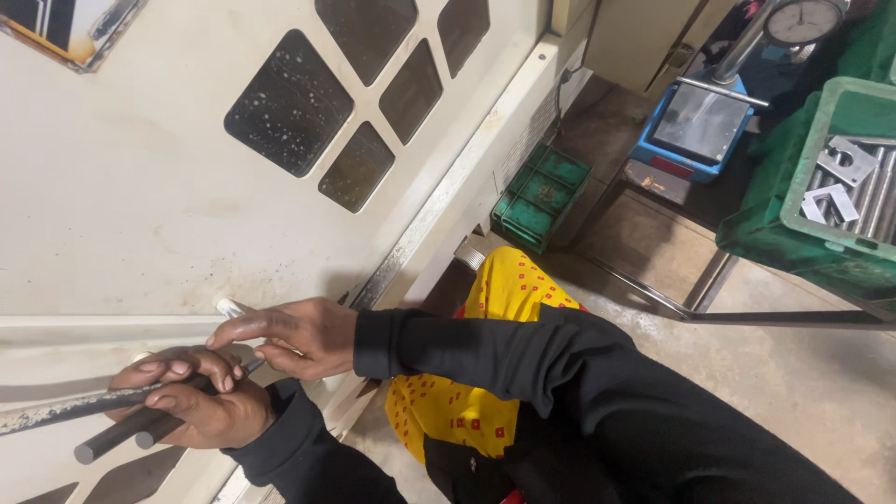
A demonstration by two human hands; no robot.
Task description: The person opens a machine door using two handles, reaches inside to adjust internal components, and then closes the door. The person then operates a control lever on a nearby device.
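The left hand (201, 406) was closed around two dark metal rods (126, 434), which lay side by side in its grip with their round ends pointing out toward the lower left. It rested against the cream-coloured machine door (140, 205), just over the worn, paint-chipped handle bar (56, 411) that ran across the door; whether the fingers also gripped that bar could not be told. The right hand (294, 336) lay just above and touching the left, its fingers loosely curled and stretched leftward, pinching a small pale, rod-like piece (229, 306) whose tip showed beyond the fingertips. Both arms wore black sleeves, and yellow cloth with red dots (485, 373) showed beneath them. The door carried dark, speckled window panes (289, 103). Well apart to the right, a small green crate (541, 196) sat on the floor beside the machine, a dial gauge stand (709, 112) stood on a blue base, and a green bin (845, 177) held metal parts.
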